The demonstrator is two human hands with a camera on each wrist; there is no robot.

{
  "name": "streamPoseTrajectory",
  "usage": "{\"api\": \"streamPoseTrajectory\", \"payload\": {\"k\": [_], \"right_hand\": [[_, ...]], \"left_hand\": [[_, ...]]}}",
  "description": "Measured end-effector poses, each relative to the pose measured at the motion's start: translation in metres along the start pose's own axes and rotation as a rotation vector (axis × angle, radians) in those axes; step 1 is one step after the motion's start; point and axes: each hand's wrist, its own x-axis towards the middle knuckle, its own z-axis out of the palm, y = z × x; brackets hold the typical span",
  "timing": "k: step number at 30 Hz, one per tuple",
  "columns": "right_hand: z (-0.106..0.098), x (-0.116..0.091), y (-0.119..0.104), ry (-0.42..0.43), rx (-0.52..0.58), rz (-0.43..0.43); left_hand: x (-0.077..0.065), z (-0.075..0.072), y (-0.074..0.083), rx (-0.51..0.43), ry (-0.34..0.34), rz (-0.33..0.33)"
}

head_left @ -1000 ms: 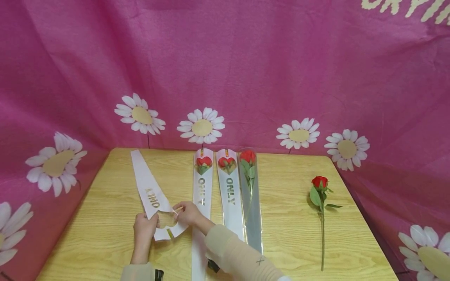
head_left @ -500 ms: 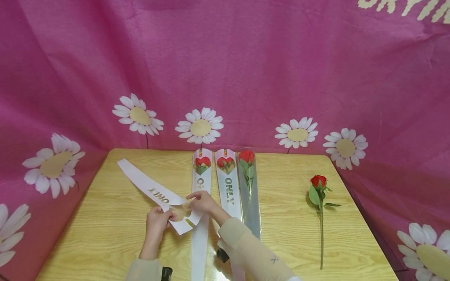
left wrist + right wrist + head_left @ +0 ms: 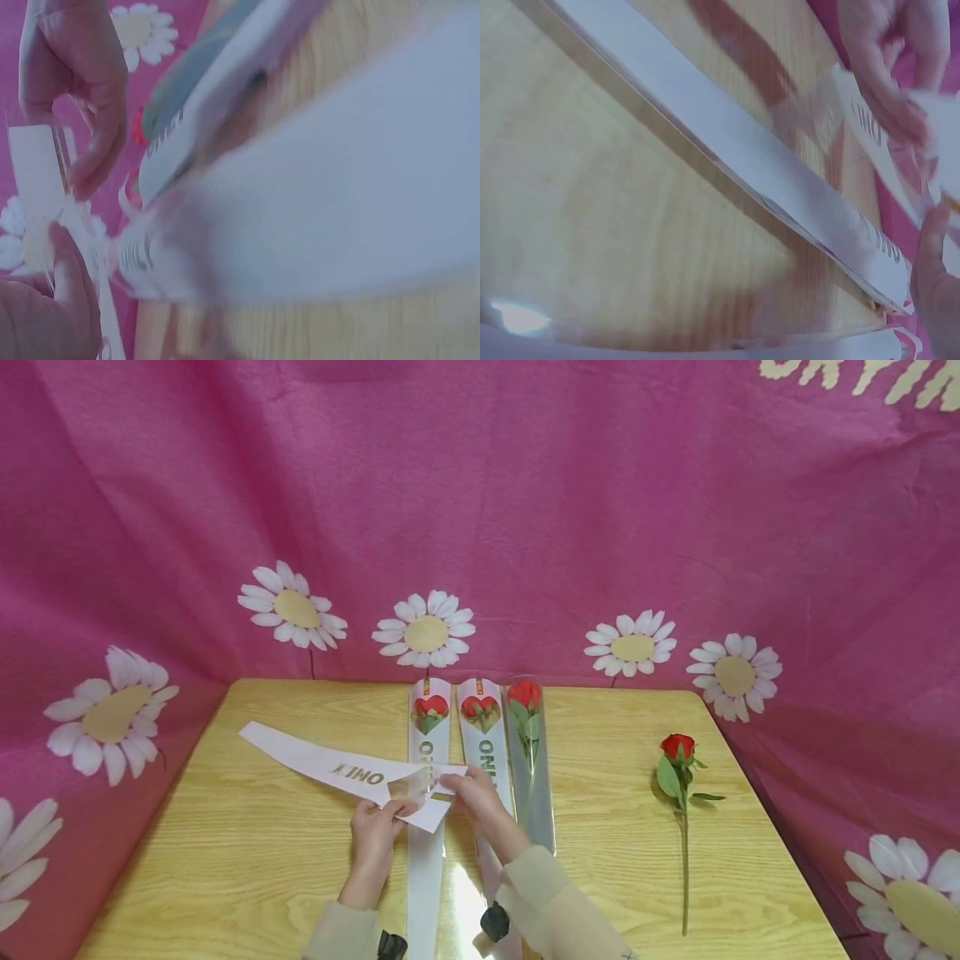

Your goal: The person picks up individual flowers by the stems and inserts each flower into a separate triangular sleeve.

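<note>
A white flower sleeve point(image 3: 315, 760) with gold "ONLY" lettering and a clear window is held above the table, its narrow end pointing left. My left hand point(image 3: 375, 839) pinches its near edge beside the window. With thumb and fingers, my right hand point(image 3: 480, 797) pinches the wide end near a gold strip. Both hands hold the sleeve in the left wrist view, where the left hand point(image 3: 52, 319) is low and the right hand point(image 3: 82, 67) high. Beneath it lies a sleeved rose point(image 3: 424, 885), partly covered by the held sleeve.
A second sleeved rose point(image 3: 477, 727) and a rose in a clear grey sleeve point(image 3: 528, 752) lie alongside. A bare red rose point(image 3: 681, 785) with its stem lies on the right of the wooden table point(image 3: 600, 860). Pink daisy-print cloth point(image 3: 517, 527) hangs behind.
Both hands have moved right, carrying the sleeve along. It has swung from steeply slanted to nearly level, its wide end now over the sleeved roses. The roses on the table stay put.
</note>
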Motion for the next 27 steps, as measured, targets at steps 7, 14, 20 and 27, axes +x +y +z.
{"api": "streamPoseTrajectory", "payload": {"k": [7,14,20,27], "right_hand": [[-0.007,-0.023,0.005,0.084,0.092,-0.025],[-0.016,-0.041,0.006,0.112,0.153,-0.076],[-0.024,-0.050,0.002,0.239,0.190,-0.094],[-0.043,-0.047,-0.006,0.314,0.111,-0.114]], "left_hand": [[-0.021,0.035,0.020,0.002,0.041,-0.067],[-0.024,0.049,0.012,-0.032,0.062,-0.075],[-0.032,0.059,0.005,-0.043,0.045,-0.136],[-0.039,0.059,0.005,-0.042,-0.181,-0.273]]}}
